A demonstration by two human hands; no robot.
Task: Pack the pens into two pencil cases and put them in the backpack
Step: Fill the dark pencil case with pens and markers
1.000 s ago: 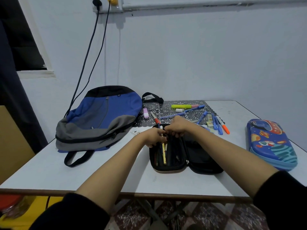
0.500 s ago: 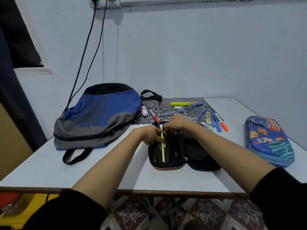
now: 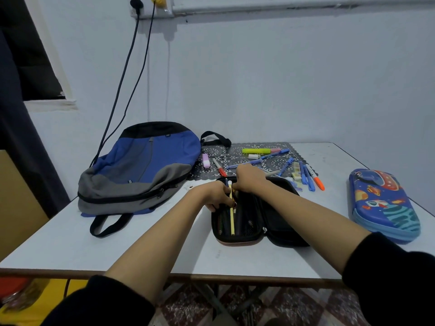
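An open black pencil case (image 3: 277,222) lies in the middle of the white table (image 3: 70,241), several pens inside its left half. A yellow pencil (image 3: 232,217) lies lengthwise in that half. My left hand (image 3: 213,194) grips the case's far left rim and touches the pencil's upper part. My right hand (image 3: 249,178) has curled fingers at the case's far end, beside the pencil's white tip; what they pinch is hidden. Loose pens and markers (image 3: 286,164) lie on a dark patterned mat (image 3: 270,147) behind. A blue and grey backpack (image 3: 141,168) lies zipped at the left.
A closed blue pencil case with a space print (image 3: 383,205) lies near the table's right edge. An orange-tipped marker (image 3: 316,177) and blue pens lie between it and the black case. Cables (image 3: 122,85) hang down the wall behind the backpack.
Both hands stay at the far end of the black case. The yellow pencil has settled lower into the left half. The camera view shifted slightly.
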